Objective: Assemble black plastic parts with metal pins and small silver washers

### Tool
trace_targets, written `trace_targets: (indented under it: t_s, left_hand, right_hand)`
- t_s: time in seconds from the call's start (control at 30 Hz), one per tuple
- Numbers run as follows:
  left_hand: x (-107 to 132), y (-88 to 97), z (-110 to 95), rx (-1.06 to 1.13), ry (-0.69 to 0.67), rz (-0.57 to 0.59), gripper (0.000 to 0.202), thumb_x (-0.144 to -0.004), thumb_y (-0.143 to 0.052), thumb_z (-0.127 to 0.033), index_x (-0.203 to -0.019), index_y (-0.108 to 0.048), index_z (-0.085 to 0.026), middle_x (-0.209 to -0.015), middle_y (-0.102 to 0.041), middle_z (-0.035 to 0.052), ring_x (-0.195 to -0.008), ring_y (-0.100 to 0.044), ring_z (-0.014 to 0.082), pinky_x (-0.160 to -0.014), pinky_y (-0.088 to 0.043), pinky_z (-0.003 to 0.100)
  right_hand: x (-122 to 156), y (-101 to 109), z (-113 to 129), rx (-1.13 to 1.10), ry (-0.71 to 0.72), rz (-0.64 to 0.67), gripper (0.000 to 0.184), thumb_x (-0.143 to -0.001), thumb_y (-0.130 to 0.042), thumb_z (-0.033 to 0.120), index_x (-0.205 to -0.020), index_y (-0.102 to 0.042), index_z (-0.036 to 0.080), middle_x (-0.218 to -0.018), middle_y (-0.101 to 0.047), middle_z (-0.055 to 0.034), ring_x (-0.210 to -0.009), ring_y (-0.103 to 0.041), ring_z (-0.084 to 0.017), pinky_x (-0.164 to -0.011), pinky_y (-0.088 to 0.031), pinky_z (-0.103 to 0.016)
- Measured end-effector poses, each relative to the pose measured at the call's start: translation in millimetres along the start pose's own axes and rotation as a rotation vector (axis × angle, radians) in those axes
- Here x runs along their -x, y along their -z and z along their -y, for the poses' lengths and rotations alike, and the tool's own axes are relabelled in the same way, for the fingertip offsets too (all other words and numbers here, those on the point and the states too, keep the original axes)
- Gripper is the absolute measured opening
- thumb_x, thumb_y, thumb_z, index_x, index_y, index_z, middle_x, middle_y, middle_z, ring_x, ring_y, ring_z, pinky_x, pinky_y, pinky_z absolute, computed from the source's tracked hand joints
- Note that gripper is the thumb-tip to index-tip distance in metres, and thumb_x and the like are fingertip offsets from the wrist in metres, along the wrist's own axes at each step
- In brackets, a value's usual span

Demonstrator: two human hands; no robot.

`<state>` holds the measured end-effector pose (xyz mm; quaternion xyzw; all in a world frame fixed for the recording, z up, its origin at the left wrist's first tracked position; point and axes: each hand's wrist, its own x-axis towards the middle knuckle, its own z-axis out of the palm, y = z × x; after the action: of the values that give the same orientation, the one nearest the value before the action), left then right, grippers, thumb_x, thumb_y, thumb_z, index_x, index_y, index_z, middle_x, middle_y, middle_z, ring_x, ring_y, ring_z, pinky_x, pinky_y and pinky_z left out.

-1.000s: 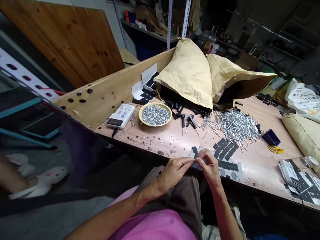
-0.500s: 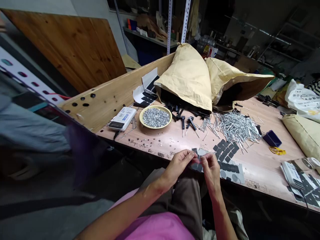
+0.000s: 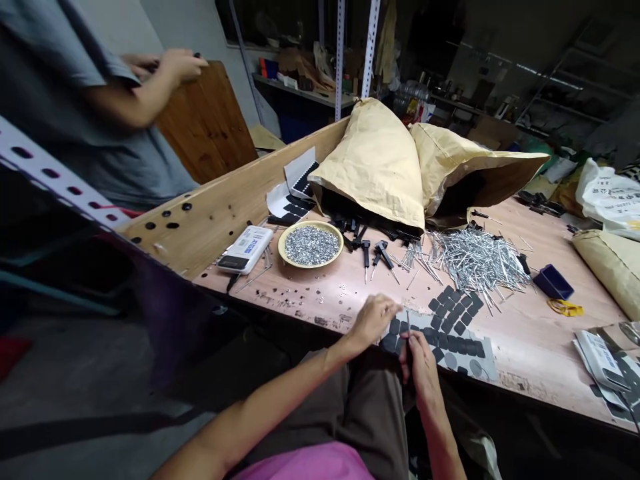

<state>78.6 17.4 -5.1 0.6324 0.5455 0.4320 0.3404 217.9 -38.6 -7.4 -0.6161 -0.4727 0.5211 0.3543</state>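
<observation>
My right hand (image 3: 420, 363) is closed around a black piece with a thin metal rod (image 3: 409, 321) pointing up out of it, in front of the table's near edge. Just left of the rod, my left hand (image 3: 376, 320) has its thumb and fingertips drawn together; whatever is between them is too small to make out. Beneath and beyond both hands lies a grey backing sheet (image 3: 490, 367) bearing several dark rounded pads (image 3: 465, 345). Farther back, black-headed pieces with metal rods (image 3: 366, 257) lie on the table.
A yellow bowl (image 3: 283, 257) of small metal parts stands left, beside a white scale (image 3: 246, 250). A pile of metal rods (image 3: 483, 260), a blue tray (image 3: 553, 283) and open paper sacks (image 3: 373, 163) lie beyond. A person (image 3: 115, 120) stands left, behind a perforated post (image 3: 65, 183).
My hands have moved apart from near contact, the left one shifting slightly left. The rod now shows upright above my right hand. At the left, another person's torso and hands have come into view.
</observation>
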Motion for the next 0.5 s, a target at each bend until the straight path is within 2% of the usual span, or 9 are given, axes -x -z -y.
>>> trace_targets:
  t_s: [0.07,0.1,0.17,0.23,0.37,0.5]
  left_hand:
    - [-26.3,3.8,9.2,-0.363,-0.088,-0.137,0.02,-0.085,-0.052,-0.017,-0.088,-0.071,-0.019,-0.099,-0.063,0.0094,-0.093,-0.053,0.0231,-0.078,-0.047,0.037]
    - [-39.6,4.8,13.8,-0.5,-0.148,-0.163,0.024,-0.084,-0.05,-0.011,-0.095,-0.07,-0.02,-0.104,-0.062,0.0098,-0.098,-0.051,0.0241,-0.078,-0.046,0.038]
    - [-63.2,4.2,23.7,-0.706,-0.293,-0.128,0.031,-0.084,-0.046,-0.003,-0.097,-0.069,-0.02,-0.108,-0.061,0.0103,-0.102,-0.049,0.0244,-0.083,-0.044,0.039]
    - [-80.3,1.0,34.4,-0.847,-0.407,-0.031,0.024,-0.084,-0.048,-0.007,-0.09,-0.069,-0.018,-0.105,-0.06,0.0114,-0.103,-0.048,0.0256,-0.085,-0.042,0.041]
    - [-97.4,-3.9,56.0,-0.902,-0.5,0.092,0.017,-0.084,-0.052,-0.011,-0.078,-0.067,-0.017,-0.1,-0.061,0.0122,-0.101,-0.049,0.0266,-0.083,-0.042,0.042]
    - [-108.8,-2.4,73.4,-0.898,-0.657,0.128,0.015,-0.083,-0.053,-0.014,-0.076,-0.065,-0.018,-0.097,-0.062,0.0118,-0.098,-0.05,0.0264,-0.078,-0.044,0.041]
  right_hand:
    - [4.1,13.6,-1.5,0.197,-0.006,-0.054,0.035,-0.085,-0.035,0.05,-0.09,-0.054,0.021,-0.054,-0.045,0.0063,-0.035,-0.035,-0.009,-0.036,-0.026,-0.021]
    - [7.5,18.6,-3.4,0.317,-0.007,-0.076,0.034,-0.086,-0.034,0.048,-0.089,-0.055,0.022,-0.054,-0.047,0.0054,-0.038,-0.039,-0.01,-0.039,-0.028,-0.021]
    - [15.7,23.6,-9.0,0.577,-0.002,-0.114,0.031,-0.088,-0.033,0.043,-0.085,-0.056,0.024,-0.058,-0.053,0.0031,-0.046,-0.049,-0.013,-0.045,-0.029,-0.022]
    - [23.6,23.2,-15.5,0.812,-0.006,-0.144,0.029,-0.091,-0.033,0.038,-0.083,-0.057,0.024,-0.064,-0.059,0.001,-0.054,-0.055,-0.014,-0.049,-0.029,-0.023]
    - [33.2,16.9,-26.8,1.094,-0.032,-0.201,0.025,-0.093,-0.035,0.027,-0.088,-0.059,0.022,-0.074,-0.066,-0.0028,-0.061,-0.061,-0.014,-0.049,-0.026,-0.023]
    - [35.4,14.9,-30.6,1.211,-0.05,-0.224,0.021,-0.093,-0.04,0.023,-0.087,-0.06,0.02,-0.076,-0.066,-0.0025,-0.062,-0.062,-0.012,-0.047,-0.025,-0.022]
